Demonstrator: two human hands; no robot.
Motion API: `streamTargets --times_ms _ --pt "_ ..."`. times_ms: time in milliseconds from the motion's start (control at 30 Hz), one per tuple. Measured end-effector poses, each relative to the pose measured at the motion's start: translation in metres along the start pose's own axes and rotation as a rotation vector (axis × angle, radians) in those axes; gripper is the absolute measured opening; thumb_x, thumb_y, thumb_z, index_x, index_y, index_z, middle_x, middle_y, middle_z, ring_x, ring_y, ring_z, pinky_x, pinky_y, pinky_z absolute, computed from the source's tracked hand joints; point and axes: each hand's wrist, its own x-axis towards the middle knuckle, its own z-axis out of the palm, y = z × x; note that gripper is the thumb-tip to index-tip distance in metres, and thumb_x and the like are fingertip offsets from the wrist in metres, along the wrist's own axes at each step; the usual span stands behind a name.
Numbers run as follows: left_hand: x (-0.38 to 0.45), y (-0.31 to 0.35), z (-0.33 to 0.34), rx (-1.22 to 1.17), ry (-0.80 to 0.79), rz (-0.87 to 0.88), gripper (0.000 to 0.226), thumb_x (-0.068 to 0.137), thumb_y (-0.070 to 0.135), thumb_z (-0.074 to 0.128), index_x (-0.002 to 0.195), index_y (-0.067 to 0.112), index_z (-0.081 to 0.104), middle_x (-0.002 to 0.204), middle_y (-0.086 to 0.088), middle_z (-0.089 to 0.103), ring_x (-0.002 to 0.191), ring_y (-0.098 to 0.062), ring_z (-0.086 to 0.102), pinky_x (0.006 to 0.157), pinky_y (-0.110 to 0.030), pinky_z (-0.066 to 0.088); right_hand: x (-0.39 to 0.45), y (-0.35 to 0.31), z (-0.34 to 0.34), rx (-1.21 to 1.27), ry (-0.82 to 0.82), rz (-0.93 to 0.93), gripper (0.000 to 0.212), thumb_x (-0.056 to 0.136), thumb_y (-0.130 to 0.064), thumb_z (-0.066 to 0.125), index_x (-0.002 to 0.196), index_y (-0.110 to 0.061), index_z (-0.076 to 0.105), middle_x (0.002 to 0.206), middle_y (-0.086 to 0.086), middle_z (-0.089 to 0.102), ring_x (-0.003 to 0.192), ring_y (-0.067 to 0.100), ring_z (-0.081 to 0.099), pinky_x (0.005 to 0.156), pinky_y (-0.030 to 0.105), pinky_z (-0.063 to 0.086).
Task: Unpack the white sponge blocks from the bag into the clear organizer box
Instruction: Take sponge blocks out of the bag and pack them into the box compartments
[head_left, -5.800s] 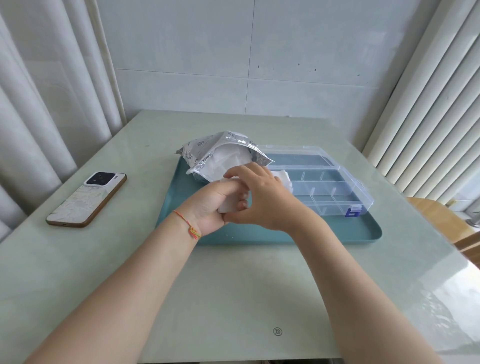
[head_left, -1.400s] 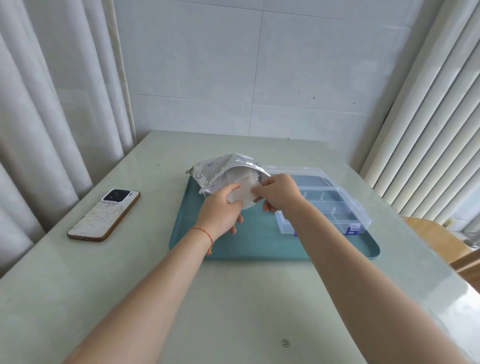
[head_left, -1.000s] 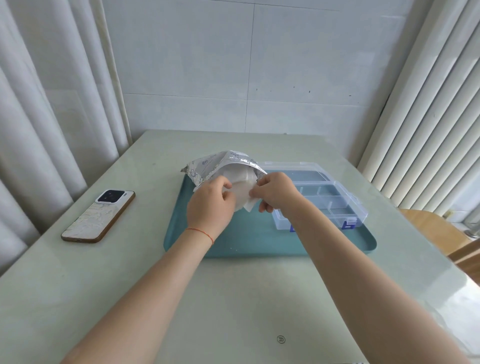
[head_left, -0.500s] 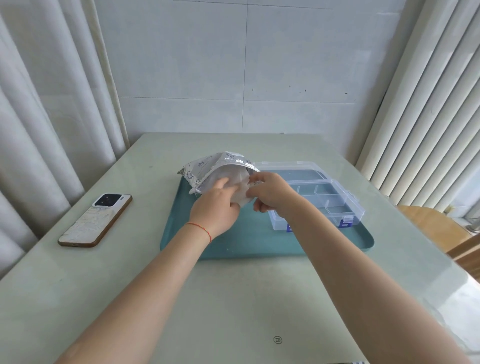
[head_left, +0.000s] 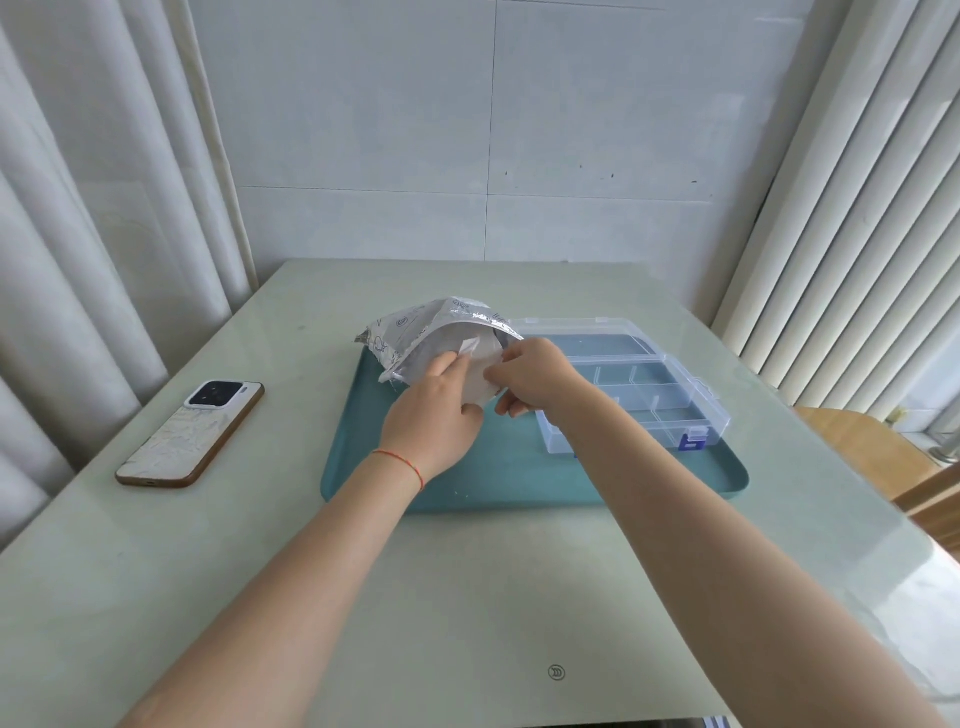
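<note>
Nearest the viewer, two bare forearms reach forward across a pale green table (head_left: 467, 597). The left wrist wears a thin red string. Both hands meet over a teal tray (head_left: 519, 483) in the middle of the table.

The left hand (head_left: 434, 415) reaches into the mouth of a crinkled silver bag (head_left: 415, 332) that lies on the tray's far left corner, its opening facing right and toward the viewer. Its fingers curl round something pale and white at the bag's mouth, apparently a sponge block (head_left: 480, 379) or an inner wrap holding the blocks; which one cannot be told. The right hand (head_left: 535, 376) sits just beside it, thumb and fingers pinching the right edge of the same white piece or the bag's lip. Neither hand is spread flat.

Just right of the hands, touching distance away, lies the clear organizer box (head_left: 654, 384), lid open and laid back, its long side running left to right and slightly away. Its divided compartments look empty, so the unpacking seems barely begun. The box lies to the right of the grip, and the right hand is nearer it, so that hand looks better placed to carry a block across.

Farther left, well apart from the tray, a phone (head_left: 192, 434) lies face down. Beyond are curtains and a tiled wall.
</note>
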Motion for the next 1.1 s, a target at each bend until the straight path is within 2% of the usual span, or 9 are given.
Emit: streamTargets --times_ms 100,233,333,433,533,667,733,900,1100 --pt "-0.006 0.002 -0.002 -0.073 0.109 0.002 0.045 0.089 0.007 0.05 0.134 0.009 0.055 0.143 -0.002 0.047 0.106 -0.032 0.058 0.082 -0.043 0.05 0.002 -0.001 0.002 -0.051 0.061 0.015 0.007 0.089 -0.009 0.05 0.085 -0.011 0.056 0.056 0.008 0.064 0.034 0.013 0.051 0.036 0.011 0.034" --pt "-0.01 0.002 -0.003 -0.146 0.345 -0.029 0.031 0.086 0.007 0.058 0.114 0.012 0.071 0.12 -0.003 0.066 0.101 -0.027 0.062 0.077 -0.036 0.051 0.007 0.002 0.007 -0.027 0.113 -0.015 0.008 0.089 -0.013 0.055 0.088 -0.009 0.061 0.051 0.006 0.062 0.03 0.011 0.05 0.034 0.01 0.033" --pt "-0.007 -0.001 -0.002 -0.145 0.414 -0.104 0.02 0.085 0.012 0.065 0.102 0.016 0.075 0.107 -0.001 0.07 0.096 -0.025 0.064 0.071 -0.033 0.05 0.009 0.003 0.01 -0.069 0.142 -0.051 0.01 0.088 -0.017 0.059 0.081 -0.01 0.057 0.048 0.005 0.058 0.029 0.012 0.05 0.036 0.014 0.035" --pt "-0.007 -0.006 -0.002 -0.203 0.397 -0.185 0.015 0.083 0.011 0.066 0.094 0.02 0.071 0.099 0.005 0.071 0.09 -0.023 0.063 0.07 -0.031 0.049 0.011 0.005 0.014 -0.198 0.262 -0.148 0.016 0.083 -0.016 0.058 0.072 -0.012 0.049 0.061 0.006 0.053 0.046 0.023 0.047 0.045 0.023 0.033" --pt "-0.008 -0.009 -0.002 -0.396 0.342 -0.266 0.017 0.081 0.011 0.067 0.085 0.026 0.06 0.081 0.008 0.065 0.078 -0.02 0.062 0.067 -0.029 0.049 0.007 0.005 0.017 -0.465 0.38 -0.213 0.008 0.086 -0.018 0.058 0.082 -0.013 0.054 0.081 0.005 0.052 0.066 0.027 0.047 0.051 0.027 0.029" --pt "-0.009 -0.013 -0.004 -0.614 0.286 -0.37 0.022 0.079 0.007 0.067 0.084 0.025 0.056 0.08 -0.002 0.066 0.049 -0.018 0.061 0.052 -0.021 0.047 0.002 0.005 0.023 -0.724 0.49 -0.292 0.008 0.095 -0.018 0.053 0.1 -0.013 0.055 0.092 0.003 0.04 0.063 0.03 0.047 0.05 0.029 0.027" --pt "-0.009 -0.015 -0.004 -0.694 0.268 -0.431 0.021 0.08 0.005 0.066 0.085 0.023 0.056 0.086 -0.005 0.065 0.038 -0.013 0.055 0.044 -0.02 0.043 0.001 0.006 0.025 -0.713 0.501 -0.312 0.01 0.095 -0.014 0.051 0.104 -0.011 0.052 0.09 0.004 0.043 0.063 0.03 0.047 0.049 0.03 0.026" --pt "-0.009 -0.023 -0.007 -0.83 0.203 -0.498 0.014 0.082 0.004 0.064 0.086 0.016 0.058 0.085 -0.007 0.064 0.036 -0.014 0.052 0.04 -0.021 0.039 0.002 0.005 0.028 -0.602 0.508 -0.332 0.012 0.095 -0.021 0.054 0.1 -0.011 0.05 0.091 0.006 0.055 0.07 0.031 0.051 0.056 0.031 0.033" --pt "-0.01 -0.027 -0.009 -0.87 0.164 -0.51 0.01 0.083 0.002 0.064 0.087 0.012 0.061 0.078 -0.007 0.065 0.037 -0.014 0.054 0.039 -0.02 0.041 0.004 0.002 0.035 -0.266 0.342 -0.148 0.016 0.082 -0.012 0.047 0.07 -0.003 0.054 0.066 0.006 0.052 0.056 0.023 0.041 0.049 0.027 0.029"
